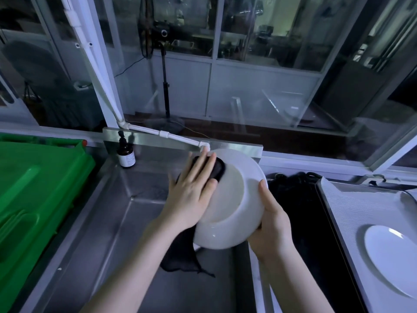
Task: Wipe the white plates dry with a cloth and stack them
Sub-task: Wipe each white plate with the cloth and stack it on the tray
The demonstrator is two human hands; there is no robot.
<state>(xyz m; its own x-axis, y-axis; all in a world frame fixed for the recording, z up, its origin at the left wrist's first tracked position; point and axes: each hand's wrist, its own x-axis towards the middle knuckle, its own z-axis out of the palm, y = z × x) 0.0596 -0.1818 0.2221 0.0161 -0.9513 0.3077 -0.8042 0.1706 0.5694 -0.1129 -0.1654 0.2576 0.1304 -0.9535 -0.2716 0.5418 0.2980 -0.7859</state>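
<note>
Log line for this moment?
step: wiping | left hand presses black cloth on round white plate | right hand grips plate rim | second white plate on steel tray

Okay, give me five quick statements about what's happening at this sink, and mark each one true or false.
1. The right hand grips the rim of the held plate. True.
2. The left hand presses a white sponge against that plate. False: it presses a dark cloth with straight fingers.
3. A second plate lies on the tray to the right. True.
4. The brown bottle lies on its side in the sink. False: it stands upright at the sink's back corner.
5. The green bin is to the right of the sink. False: it is on the left.
</note>
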